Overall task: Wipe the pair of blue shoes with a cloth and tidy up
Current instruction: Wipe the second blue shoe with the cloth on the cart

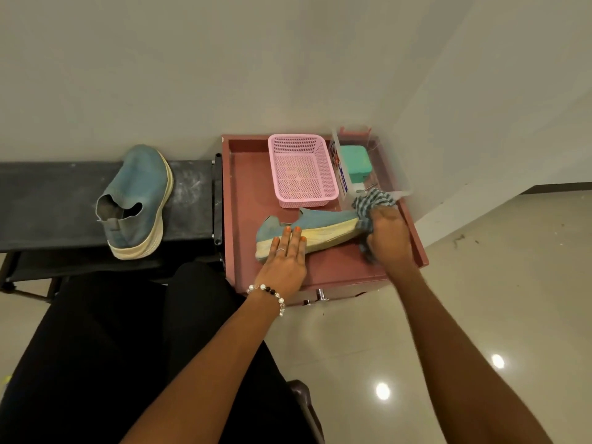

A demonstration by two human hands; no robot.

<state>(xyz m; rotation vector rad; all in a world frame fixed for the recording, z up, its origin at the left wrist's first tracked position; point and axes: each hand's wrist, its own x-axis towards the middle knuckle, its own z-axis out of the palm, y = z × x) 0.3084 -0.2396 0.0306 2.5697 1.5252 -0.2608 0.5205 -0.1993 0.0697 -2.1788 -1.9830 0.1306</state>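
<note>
One blue shoe point(323, 224) with a cream sole lies on its side on the pink tray table point(246, 193), toe pointing right. My left hand point(285, 261) presses flat on its heel end with straight fingers. My right hand point(389, 235) grips a blue checked cloth point(373, 201) bunched against the shoe's toe. The second blue shoe point(137, 200) stands upright on the black bench point(48, 200) to the left, away from both hands.
An empty pink mesh basket point(302, 169) sits at the back of the tray. Beside it a clear box point(384, 165) holds a green case point(355, 163). The wall runs close behind; glossy tiled floor point(480, 315) lies to the right. My black-clad legs fill the lower left.
</note>
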